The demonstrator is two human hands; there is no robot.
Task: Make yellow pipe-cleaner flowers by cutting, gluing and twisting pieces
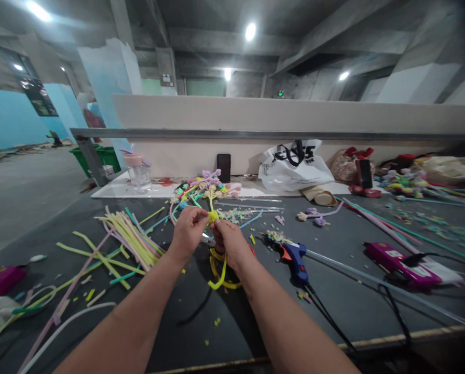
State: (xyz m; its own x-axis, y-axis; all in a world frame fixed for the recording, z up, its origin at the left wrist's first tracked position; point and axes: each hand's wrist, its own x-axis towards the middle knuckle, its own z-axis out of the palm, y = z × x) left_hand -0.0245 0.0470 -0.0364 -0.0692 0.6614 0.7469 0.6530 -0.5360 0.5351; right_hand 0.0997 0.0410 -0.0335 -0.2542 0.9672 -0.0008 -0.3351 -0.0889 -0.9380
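My left hand [188,232] and my right hand [232,241] meet over the middle of the table. Between their fingertips they pinch a small yellow fuzzy pipe cleaner piece [213,215]. From under my right hand a yellow pipe cleaner strip [221,275] hangs down with its end bent. Below are yellow loops, partly covered by the right hand and wrist. Just beyond my fingers lies a pile of pastel pipe cleaner flowers [207,182]. A bundle of cut pipe cleaners [137,236] lies left of my left hand.
Right of my hands lies a blue hot glue gun [297,259] with its cord, beside a clear glue stick [372,288]. A magenta power box [401,265] sits farther right. Along the back stand a clear cup [138,174], a phone [223,167] and a white bag [295,166].
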